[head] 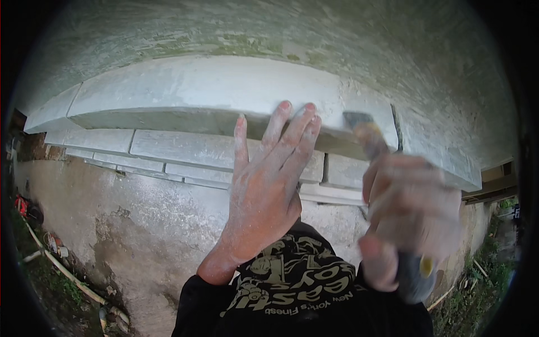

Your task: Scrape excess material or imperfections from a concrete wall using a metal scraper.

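Note:
A pale grey-white block ledge (202,88) projects from the wall in front of me, its front lower edge running across the view. Against that edge my left hand (267,185) lies flat, fingers spread, dusty with white powder and holding nothing. To its right, my right hand (412,206) grips a hand tool (364,126) with a dark tip and a dark handle bearing a yellow spot. The tip is at the ledge's edge, near a rough patch (351,90). Motion blur hides the tool's exact kind, and I cannot tell whether its tip touches.
Narrower courses of pale blocks (181,143) step back beneath the ledge. A green-grey plastered surface (269,25) adjoins it at the top. Down below are a stained wall or floor surface (168,227), a pale pole (67,269), a red object (27,208) and plants (476,295).

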Action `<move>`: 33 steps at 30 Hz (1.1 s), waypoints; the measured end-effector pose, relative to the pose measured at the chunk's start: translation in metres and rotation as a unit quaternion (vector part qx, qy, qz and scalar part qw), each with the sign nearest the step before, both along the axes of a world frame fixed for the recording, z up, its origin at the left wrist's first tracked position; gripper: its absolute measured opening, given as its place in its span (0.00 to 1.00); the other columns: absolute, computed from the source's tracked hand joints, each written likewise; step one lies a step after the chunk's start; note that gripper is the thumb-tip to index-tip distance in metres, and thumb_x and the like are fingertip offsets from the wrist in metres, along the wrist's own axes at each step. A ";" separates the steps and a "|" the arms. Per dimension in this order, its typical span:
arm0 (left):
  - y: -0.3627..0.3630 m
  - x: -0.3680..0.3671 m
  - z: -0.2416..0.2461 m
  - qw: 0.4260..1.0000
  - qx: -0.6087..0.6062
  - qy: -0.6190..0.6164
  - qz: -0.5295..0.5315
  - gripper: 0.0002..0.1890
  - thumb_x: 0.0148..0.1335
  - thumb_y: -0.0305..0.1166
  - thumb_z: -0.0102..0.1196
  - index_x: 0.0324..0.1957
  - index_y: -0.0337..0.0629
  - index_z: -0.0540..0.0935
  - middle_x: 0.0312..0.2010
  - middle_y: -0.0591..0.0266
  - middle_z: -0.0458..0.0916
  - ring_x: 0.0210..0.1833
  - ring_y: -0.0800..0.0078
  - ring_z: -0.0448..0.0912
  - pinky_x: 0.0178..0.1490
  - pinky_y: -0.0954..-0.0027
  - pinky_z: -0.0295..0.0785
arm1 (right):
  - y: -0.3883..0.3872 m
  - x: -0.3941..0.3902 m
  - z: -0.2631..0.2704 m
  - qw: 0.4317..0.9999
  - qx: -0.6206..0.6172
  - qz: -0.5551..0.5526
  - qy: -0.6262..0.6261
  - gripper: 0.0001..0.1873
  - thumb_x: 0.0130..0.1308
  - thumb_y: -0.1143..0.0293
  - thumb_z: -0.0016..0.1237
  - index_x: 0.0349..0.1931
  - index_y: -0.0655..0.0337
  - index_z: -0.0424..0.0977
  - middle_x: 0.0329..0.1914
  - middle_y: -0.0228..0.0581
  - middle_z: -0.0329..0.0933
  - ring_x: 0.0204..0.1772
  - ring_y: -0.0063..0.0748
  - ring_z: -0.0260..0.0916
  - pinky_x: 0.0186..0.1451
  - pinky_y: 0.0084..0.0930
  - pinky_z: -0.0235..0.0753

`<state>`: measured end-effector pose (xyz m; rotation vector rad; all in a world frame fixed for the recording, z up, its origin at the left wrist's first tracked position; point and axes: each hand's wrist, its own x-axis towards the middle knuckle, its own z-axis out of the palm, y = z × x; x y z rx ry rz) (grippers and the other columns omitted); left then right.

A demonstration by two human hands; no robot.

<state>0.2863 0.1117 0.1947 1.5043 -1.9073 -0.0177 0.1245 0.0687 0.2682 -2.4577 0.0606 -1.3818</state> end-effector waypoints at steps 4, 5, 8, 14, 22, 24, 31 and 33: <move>-0.005 0.001 -0.005 1.000 -0.016 0.006 -0.004 0.42 0.54 0.13 0.48 0.74 0.48 0.62 0.76 0.69 0.58 0.80 0.63 0.52 0.77 0.31 0.36 | -0.024 0.011 -0.001 0.999 -0.017 -0.024 -0.039 0.11 0.59 0.72 0.55 0.21 0.59 0.68 0.13 0.30 0.64 0.13 0.23 0.58 0.17 0.23 0.64; -0.004 0.001 -0.007 1.000 -0.027 0.011 -0.004 0.42 0.54 0.13 0.48 0.74 0.48 0.61 0.76 0.68 0.58 0.80 0.63 0.52 0.77 0.31 0.36 | -0.015 0.010 0.003 0.999 -0.016 -0.025 -0.038 0.11 0.59 0.72 0.55 0.21 0.59 0.68 0.13 0.30 0.64 0.13 0.23 0.58 0.17 0.23 0.64; -0.002 0.002 0.001 1.000 0.004 -0.004 -0.005 0.41 0.54 0.14 0.48 0.74 0.48 0.62 0.76 0.68 0.59 0.80 0.63 0.52 0.77 0.31 0.36 | 0.000 0.009 -0.001 0.999 0.025 -0.020 -0.023 0.11 0.56 0.74 0.56 0.20 0.60 0.67 0.12 0.30 0.63 0.14 0.24 0.58 0.18 0.25 0.62; -0.003 0.005 -0.003 1.000 -0.002 -0.011 0.001 0.41 0.55 0.14 0.49 0.73 0.47 0.63 0.75 0.67 0.59 0.80 0.62 0.53 0.77 0.31 0.38 | -0.002 0.012 -0.006 0.999 0.013 -0.033 -0.026 0.08 0.53 0.76 0.54 0.21 0.60 0.68 0.14 0.31 0.64 0.15 0.24 0.60 0.19 0.25 0.65; -0.005 0.003 0.000 1.000 -0.023 -0.008 -0.006 0.37 0.56 0.15 0.48 0.72 0.44 0.65 0.75 0.66 0.59 0.79 0.63 0.53 0.77 0.32 0.37 | 0.009 0.008 0.011 0.972 -0.004 -0.220 0.078 0.09 0.51 0.75 0.49 0.20 0.59 0.62 0.14 0.31 0.63 0.15 0.24 0.58 0.20 0.25 0.63; -0.003 0.001 0.000 1.000 -0.024 -0.006 -0.015 0.37 0.56 0.15 0.48 0.71 0.43 0.66 0.75 0.66 0.59 0.80 0.63 0.52 0.77 0.32 0.37 | -0.013 0.008 0.003 0.990 0.016 -0.142 0.022 0.09 0.52 0.74 0.49 0.20 0.59 0.63 0.14 0.33 0.64 0.16 0.25 0.60 0.20 0.25 0.65; -0.003 0.003 0.001 1.000 -0.018 0.003 -0.024 0.36 0.55 0.14 0.48 0.69 0.42 0.68 0.75 0.65 0.60 0.80 0.63 0.53 0.76 0.31 0.37 | -0.027 0.005 -0.003 0.982 -0.059 -0.177 -0.027 0.06 0.47 0.74 0.51 0.21 0.64 0.68 0.15 0.36 0.65 0.17 0.27 0.61 0.22 0.25 0.67; -0.003 0.004 -0.001 1.000 -0.027 0.000 -0.016 0.36 0.55 0.14 0.48 0.69 0.42 0.68 0.75 0.65 0.60 0.79 0.63 0.53 0.76 0.31 0.37 | -0.017 0.003 0.010 0.999 0.014 -0.049 -0.010 0.07 0.50 0.73 0.52 0.20 0.61 0.67 0.15 0.35 0.65 0.18 0.25 0.62 0.22 0.25 0.67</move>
